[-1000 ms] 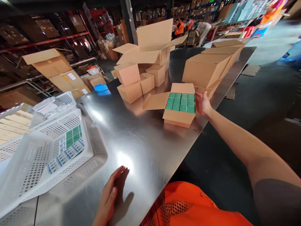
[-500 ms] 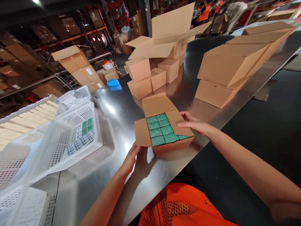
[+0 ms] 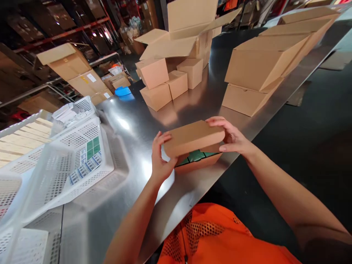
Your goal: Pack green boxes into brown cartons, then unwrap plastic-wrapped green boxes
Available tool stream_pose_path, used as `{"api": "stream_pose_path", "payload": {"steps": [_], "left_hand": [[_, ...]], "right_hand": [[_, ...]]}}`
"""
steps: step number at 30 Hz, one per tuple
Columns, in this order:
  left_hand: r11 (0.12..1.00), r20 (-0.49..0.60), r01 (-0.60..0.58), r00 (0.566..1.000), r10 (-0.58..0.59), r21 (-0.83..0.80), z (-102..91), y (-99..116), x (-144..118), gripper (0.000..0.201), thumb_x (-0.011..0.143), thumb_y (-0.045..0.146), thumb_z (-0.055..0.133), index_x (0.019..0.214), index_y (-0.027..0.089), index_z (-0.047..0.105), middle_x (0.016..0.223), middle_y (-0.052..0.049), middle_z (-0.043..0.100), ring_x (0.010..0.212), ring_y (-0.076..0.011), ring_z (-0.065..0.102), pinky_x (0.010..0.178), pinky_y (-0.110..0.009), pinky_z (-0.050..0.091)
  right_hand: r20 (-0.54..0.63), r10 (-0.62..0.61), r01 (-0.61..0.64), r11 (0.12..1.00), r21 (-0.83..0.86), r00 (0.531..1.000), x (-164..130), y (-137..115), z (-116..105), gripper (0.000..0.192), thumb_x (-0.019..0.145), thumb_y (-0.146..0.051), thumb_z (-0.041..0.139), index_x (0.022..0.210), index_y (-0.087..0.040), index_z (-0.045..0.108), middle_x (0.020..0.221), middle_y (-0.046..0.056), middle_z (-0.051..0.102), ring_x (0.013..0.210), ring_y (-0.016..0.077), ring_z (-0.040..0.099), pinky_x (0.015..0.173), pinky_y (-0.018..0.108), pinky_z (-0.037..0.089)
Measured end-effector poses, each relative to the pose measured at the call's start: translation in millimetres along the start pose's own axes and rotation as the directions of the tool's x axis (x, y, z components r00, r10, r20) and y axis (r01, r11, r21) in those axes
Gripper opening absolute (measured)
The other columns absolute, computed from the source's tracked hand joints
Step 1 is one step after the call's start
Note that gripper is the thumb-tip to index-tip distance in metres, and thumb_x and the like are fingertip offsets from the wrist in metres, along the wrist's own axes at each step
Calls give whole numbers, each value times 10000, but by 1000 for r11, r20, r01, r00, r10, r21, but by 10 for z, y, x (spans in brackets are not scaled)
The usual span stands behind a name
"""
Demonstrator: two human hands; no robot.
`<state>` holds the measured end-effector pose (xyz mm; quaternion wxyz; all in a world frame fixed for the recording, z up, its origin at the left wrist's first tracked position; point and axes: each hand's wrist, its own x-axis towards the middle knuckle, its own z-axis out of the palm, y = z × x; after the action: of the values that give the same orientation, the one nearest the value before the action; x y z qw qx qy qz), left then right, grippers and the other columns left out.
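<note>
A small cardboard box (image 3: 199, 163) packed with green cartons (image 3: 196, 155) stands near the front edge of the metal table. Its lid (image 3: 194, 137) is tilted partly down over the cartons, so only a front strip of them shows. My left hand (image 3: 162, 158) grips the lid's left end, thumb below and fingers on top. At the right end, my right hand (image 3: 231, 135) holds the lid, fingers over the upper corner and thumb lower down near the box's side. The side flaps are mostly hidden under the lid.
White perforated baskets (image 3: 106, 146) line the left, one holding green cartons (image 3: 92, 147) and barcode labels (image 3: 85, 168). Closed small boxes (image 3: 156, 97) and a large open carton (image 3: 189, 40) stand behind. Stacked boxes (image 3: 251, 69) run along the right edge. A blue object (image 3: 123, 91) lies at the far left.
The lid, which stood open at the back, has swung forward over the cartons. Both hands have moved from the box's sides and flap to the lid's two ends. The view has shifted slightly.
</note>
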<state>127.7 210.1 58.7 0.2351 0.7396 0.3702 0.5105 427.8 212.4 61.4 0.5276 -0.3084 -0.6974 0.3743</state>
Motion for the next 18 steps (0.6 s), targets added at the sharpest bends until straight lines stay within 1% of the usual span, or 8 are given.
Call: {"api": "stream_pose_path", "payload": {"steps": [1, 3, 6, 7, 9, 12, 15, 18], "left_hand": [[998, 0, -64, 998, 64, 11, -7, 32, -48, 444, 826, 318, 734, 1240, 256, 588, 1370, -109, 626, 1484, -331, 379, 1197, -603, 318], [992, 16, -128, 992, 128, 20, -24, 55, -151, 372, 845, 380, 720, 1173, 246, 607, 1328, -116, 641, 1459, -344, 402, 1180, -635, 317], [989, 36, -148, 988, 148, -8, -35, 35, -277, 444, 879, 480, 674, 1244, 239, 598, 1409, -138, 591, 1485, -358, 356, 1187, -653, 283], [988, 33, -154, 987, 155, -27, -34, 30, -303, 467, 884, 505, 665, 1261, 237, 597, 1436, -140, 572, 1492, -358, 345, 1194, -650, 273], [986, 18, -165, 986, 166, -28, -30, 39, -328, 429, 905, 468, 662, 1266, 244, 603, 1454, -128, 563, 1489, -339, 358, 1200, -625, 282], [979, 8, -195, 981, 195, 55, -33, 89, -325, 302, 917, 275, 675, 1216, 264, 631, 1400, -93, 610, 1466, -307, 401, 1179, -582, 342], [962, 35, -245, 970, 243, 122, -41, 132, -326, 249, 917, 173, 647, 1143, 274, 670, 1345, -71, 637, 1437, -293, 431, 1146, -563, 394], [955, 55, -264, 964, 259, 132, -44, 143, -351, 229, 934, 221, 627, 1148, 282, 678, 1341, -70, 632, 1414, -295, 452, 1129, -563, 421]], "right_hand": [[15, -10, 11, 999, -33, 1000, -55, -40, 13, 550, 690, -445, 906, 1185, -389, 673, 1414, 26, 507, 1373, 314, 448, 1198, 505, 329], [38, -1, 4, 996, -88, 999, -156, -101, 47, 503, 720, -389, 901, 1166, -386, 670, 1465, 24, 487, 1404, 309, 429, 1218, 525, 294], [63, 20, -10, 989, -149, 998, -270, -151, 100, 608, 732, -391, 901, 1279, -408, 636, 1545, 20, 442, 1437, 315, 406, 1233, 545, 273], [59, 9, 1, 987, -158, 998, -294, -159, 117, 601, 752, -406, 887, 1298, -417, 638, 1549, 12, 446, 1445, 314, 401, 1236, 543, 274], [12, -38, 39, 984, -175, 999, -315, -167, 148, 496, 813, -394, 841, 1277, -439, 671, 1509, -8, 505, 1442, 299, 414, 1236, 529, 290], [-57, -88, 76, 981, -179, 995, -302, -176, 172, 346, 863, -333, 797, 1176, -464, 734, 1393, -30, 618, 1408, 277, 470, 1223, 516, 334], [-40, -34, 27, 984, -178, 999, -297, -202, 156, 284, 832, -367, 824, 1096, -455, 772, 1343, -25, 657, 1385, 288, 498, 1203, 528, 371], [-6, 13, -14, 984, -180, 1000, -335, -225, 133, 306, 820, -444, 826, 1121, -445, 770, 1387, -18, 633, 1392, 302, 489, 1197, 530, 374]]}}
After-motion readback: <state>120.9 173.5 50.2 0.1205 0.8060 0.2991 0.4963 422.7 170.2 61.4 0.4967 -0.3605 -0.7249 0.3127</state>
